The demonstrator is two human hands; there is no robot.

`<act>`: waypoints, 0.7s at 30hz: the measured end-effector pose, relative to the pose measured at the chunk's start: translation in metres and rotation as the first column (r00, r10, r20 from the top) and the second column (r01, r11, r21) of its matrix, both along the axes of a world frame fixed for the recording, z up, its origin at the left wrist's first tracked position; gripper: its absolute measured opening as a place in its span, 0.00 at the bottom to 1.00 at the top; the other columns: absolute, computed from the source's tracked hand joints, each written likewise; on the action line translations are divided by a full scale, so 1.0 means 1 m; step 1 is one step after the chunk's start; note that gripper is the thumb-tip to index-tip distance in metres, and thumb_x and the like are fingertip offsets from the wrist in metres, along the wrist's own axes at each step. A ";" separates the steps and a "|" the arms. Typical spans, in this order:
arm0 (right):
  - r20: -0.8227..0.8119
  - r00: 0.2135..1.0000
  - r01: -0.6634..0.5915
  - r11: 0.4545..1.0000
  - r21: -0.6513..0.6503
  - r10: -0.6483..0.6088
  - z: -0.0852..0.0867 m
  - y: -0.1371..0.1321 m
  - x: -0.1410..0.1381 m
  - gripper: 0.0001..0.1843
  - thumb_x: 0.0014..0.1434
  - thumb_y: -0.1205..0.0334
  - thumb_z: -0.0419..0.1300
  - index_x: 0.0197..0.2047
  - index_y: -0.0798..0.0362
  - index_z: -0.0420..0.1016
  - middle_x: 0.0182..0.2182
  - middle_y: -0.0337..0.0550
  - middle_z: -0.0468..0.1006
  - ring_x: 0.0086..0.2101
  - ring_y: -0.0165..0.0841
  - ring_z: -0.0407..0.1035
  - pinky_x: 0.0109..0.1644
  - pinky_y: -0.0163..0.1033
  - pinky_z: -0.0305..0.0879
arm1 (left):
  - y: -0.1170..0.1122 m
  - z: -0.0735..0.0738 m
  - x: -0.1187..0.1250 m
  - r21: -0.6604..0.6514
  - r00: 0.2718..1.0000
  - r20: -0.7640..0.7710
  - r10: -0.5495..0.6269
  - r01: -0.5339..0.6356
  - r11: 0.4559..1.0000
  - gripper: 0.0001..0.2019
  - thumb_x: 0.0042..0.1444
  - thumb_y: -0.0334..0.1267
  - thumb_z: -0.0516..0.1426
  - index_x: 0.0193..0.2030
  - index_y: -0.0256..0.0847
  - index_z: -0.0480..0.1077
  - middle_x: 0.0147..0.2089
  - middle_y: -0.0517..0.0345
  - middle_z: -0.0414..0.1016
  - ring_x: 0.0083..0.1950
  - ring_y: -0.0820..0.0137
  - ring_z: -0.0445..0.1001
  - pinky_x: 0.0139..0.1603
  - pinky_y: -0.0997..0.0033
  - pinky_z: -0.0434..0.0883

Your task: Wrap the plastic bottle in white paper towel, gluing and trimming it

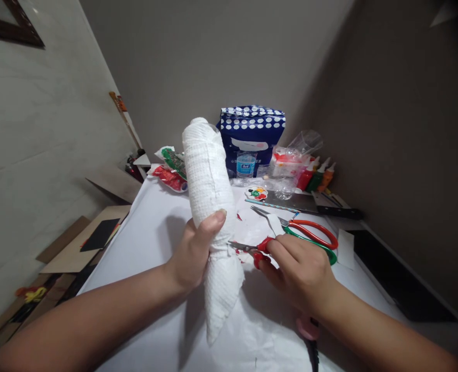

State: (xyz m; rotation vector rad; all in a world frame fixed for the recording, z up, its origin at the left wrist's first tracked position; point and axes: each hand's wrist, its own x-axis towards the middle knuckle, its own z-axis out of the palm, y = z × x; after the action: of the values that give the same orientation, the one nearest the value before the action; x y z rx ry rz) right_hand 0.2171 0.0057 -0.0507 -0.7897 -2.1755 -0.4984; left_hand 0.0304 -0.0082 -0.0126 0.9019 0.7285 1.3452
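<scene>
My left hand (198, 243) is closed around a bottle-shaped form wrapped in white textured paper or cloth (208, 170). The wrapped form stands tilted in front of me, its loose wrapping tapering to a point below my grip. In my right hand (302, 268) is a small pair of red-handled scissors (258, 250), fingers through the loops. The scissor blades touch the gathered, narrow part of the wrapping, just under my left thumb. What lies beneath the wrapping is mostly hidden.
Larger scissors (310, 232) with red and green handles lie behind my right hand. Farther back are a knife (302, 201), a paint palette (256, 193), a blue bag (252, 134), paint bottles (316, 178) and plastic packets (170, 175). Cardboard (77, 243) stands at left.
</scene>
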 end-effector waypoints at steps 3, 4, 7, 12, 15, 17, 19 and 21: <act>0.009 1.000 0.008 1.000 0.022 -0.009 0.000 0.000 0.000 0.14 0.60 0.69 0.57 0.22 0.54 0.69 0.18 0.40 0.65 0.21 0.31 0.54 0.26 0.38 0.49 | -0.001 0.000 0.001 0.011 1.000 0.000 0.011 -0.011 1.000 0.22 0.56 0.46 0.59 0.53 0.34 0.72 0.36 0.49 0.80 0.39 0.59 0.79 0.39 0.66 0.75; 0.012 1.000 0.008 1.000 0.027 -0.009 0.000 -0.001 0.000 0.15 0.60 0.69 0.58 0.21 0.54 0.69 0.18 0.40 0.65 0.21 0.31 0.54 0.26 0.38 0.50 | -0.001 0.000 0.001 0.010 1.000 0.001 0.011 -0.011 1.000 0.22 0.56 0.47 0.59 0.53 0.34 0.72 0.36 0.49 0.80 0.39 0.59 0.78 0.39 0.66 0.75; 0.023 1.000 0.017 0.999 0.036 -0.018 -0.001 -0.001 0.000 0.15 0.60 0.69 0.57 0.21 0.54 0.69 0.18 0.40 0.65 0.22 0.31 0.54 0.26 0.38 0.50 | -0.002 0.000 0.001 -0.014 1.000 -0.003 0.010 -0.010 1.000 0.22 0.56 0.47 0.58 0.52 0.34 0.72 0.34 0.50 0.80 0.37 0.59 0.78 0.38 0.66 0.75; 0.019 1.000 0.019 0.999 0.032 -0.020 -0.002 -0.001 0.000 0.15 0.60 0.70 0.57 0.21 0.54 0.68 0.18 0.39 0.64 0.22 0.31 0.53 0.26 0.38 0.49 | -0.003 0.000 0.001 -0.035 0.999 -0.020 0.036 -0.036 0.999 0.21 0.54 0.48 0.60 0.49 0.33 0.73 0.26 0.54 0.76 0.31 0.62 0.76 0.33 0.69 0.75; -0.002 1.000 0.001 1.000 0.027 -0.001 -0.002 0.000 0.000 0.15 0.59 0.71 0.57 0.21 0.54 0.68 0.18 0.39 0.64 0.21 0.31 0.52 0.26 0.38 0.49 | -0.003 0.002 0.001 -0.077 1.000 -0.026 0.010 -0.012 0.997 0.21 0.54 0.50 0.59 0.46 0.33 0.73 0.19 0.60 0.69 0.24 0.66 0.72 0.28 0.70 0.74; -0.004 1.000 -0.005 1.000 0.019 0.005 -0.002 0.000 0.000 0.16 0.59 0.72 0.57 0.20 0.55 0.68 0.17 0.39 0.64 0.21 0.31 0.52 0.26 0.38 0.49 | -0.003 0.002 0.001 -0.102 1.000 -0.025 -0.010 0.007 0.995 0.22 0.54 0.51 0.59 0.45 0.34 0.73 0.18 0.60 0.68 0.21 0.68 0.71 0.25 0.71 0.73; -0.007 1.000 -0.006 1.000 0.014 0.006 -0.002 0.001 0.000 0.16 0.59 0.73 0.56 0.20 0.55 0.68 0.17 0.39 0.63 0.21 0.31 0.52 0.26 0.38 0.48 | -0.003 0.002 0.002 -0.108 1.000 -0.018 -0.024 0.022 0.994 0.22 0.54 0.52 0.59 0.45 0.34 0.73 0.19 0.60 0.69 0.21 0.68 0.70 0.23 0.71 0.72; -0.012 1.000 -0.009 1.000 0.011 0.009 -0.001 0.001 -0.001 0.16 0.58 0.73 0.56 0.19 0.55 0.68 0.17 0.39 0.63 0.21 0.31 0.52 0.25 0.39 0.48 | -0.003 0.002 0.002 -0.094 0.999 -0.014 -0.031 0.030 0.995 0.21 0.55 0.51 0.59 0.45 0.34 0.73 0.19 0.60 0.68 0.22 0.68 0.71 0.23 0.72 0.71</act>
State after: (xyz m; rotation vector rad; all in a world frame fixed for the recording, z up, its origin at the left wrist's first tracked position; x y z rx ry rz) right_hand 0.2164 0.0069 -0.0521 -0.7749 -2.1625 -0.4988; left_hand 0.0327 -0.0112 -0.0110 0.8468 0.7806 1.2682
